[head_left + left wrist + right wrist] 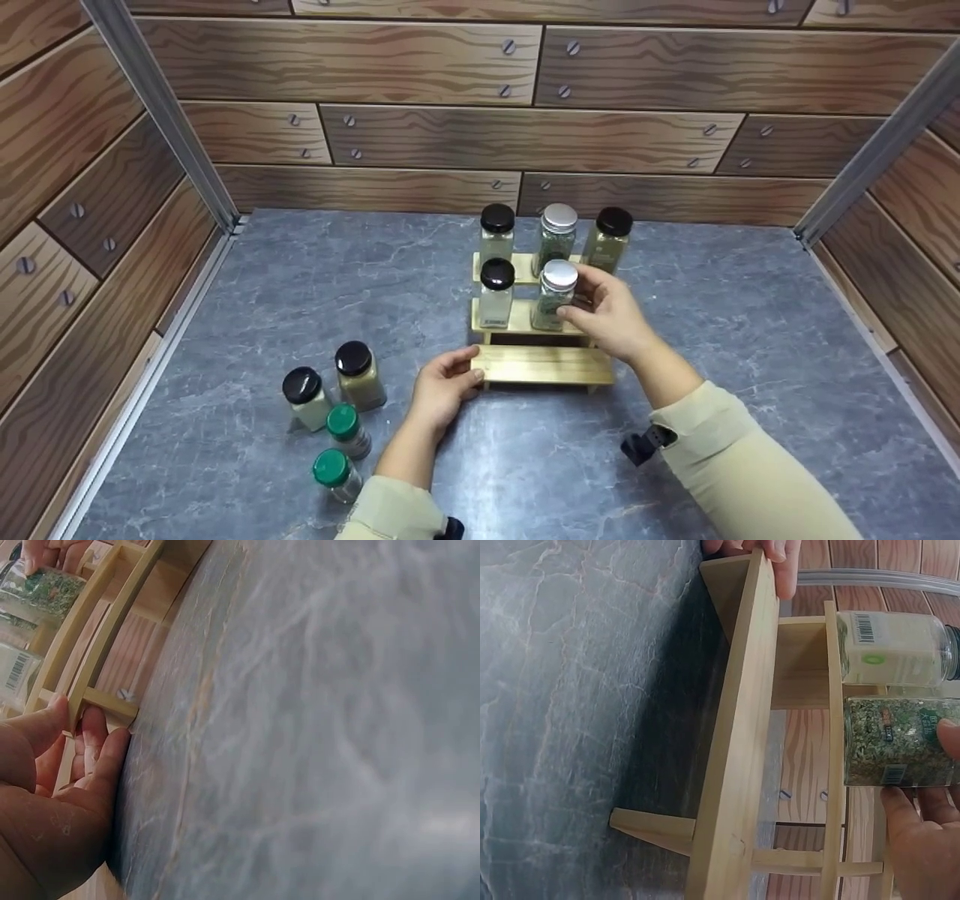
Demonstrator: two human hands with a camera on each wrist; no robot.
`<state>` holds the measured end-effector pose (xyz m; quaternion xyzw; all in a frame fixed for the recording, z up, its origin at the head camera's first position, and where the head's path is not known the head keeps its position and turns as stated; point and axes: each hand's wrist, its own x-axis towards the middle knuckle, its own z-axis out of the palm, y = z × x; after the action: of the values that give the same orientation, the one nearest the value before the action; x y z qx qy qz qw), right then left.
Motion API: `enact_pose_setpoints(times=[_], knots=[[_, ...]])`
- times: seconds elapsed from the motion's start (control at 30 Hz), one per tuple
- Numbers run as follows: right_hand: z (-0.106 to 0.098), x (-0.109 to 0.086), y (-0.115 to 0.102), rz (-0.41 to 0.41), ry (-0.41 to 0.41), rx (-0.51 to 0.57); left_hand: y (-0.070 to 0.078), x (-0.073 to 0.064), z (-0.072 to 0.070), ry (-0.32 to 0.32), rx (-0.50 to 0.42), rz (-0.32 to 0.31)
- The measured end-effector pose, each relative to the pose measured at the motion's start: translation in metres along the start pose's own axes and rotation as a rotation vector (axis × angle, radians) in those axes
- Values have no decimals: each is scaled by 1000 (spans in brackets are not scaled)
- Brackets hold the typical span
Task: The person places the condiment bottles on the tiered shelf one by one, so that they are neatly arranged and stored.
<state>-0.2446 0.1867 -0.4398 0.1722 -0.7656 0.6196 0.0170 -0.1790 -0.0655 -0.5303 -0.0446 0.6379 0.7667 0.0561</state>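
In the head view, your right hand point(613, 319) is pinching the silver-capped jar point(553, 306) on the rack point(544, 365), right of the frame's centre; an uneven release could be tipping it. Your left hand point(441, 386) is holding the bottom step's left end, lower centre.

In the left wrist view, that hand is pinching the rack's end at lower left; a tug there could be rocking every jar above.

In the right wrist view, the black-capped jar point(892, 649) is standing just beside yours, upper right; a sideways nudge could be toppling it.

Soft light, glare on tabletop point(491, 459), dark shadow beneath rack point(739, 727)
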Motion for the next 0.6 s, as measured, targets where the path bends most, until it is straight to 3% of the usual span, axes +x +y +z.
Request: enact_pose_setpoints(times=[0.27, 0.6], knots=[[0, 1, -1, 10, -20, -52, -1, 0, -1, 2, 5, 6], [1, -3, -3, 2, 47, -93, -2, 1, -1, 3, 10, 10]])
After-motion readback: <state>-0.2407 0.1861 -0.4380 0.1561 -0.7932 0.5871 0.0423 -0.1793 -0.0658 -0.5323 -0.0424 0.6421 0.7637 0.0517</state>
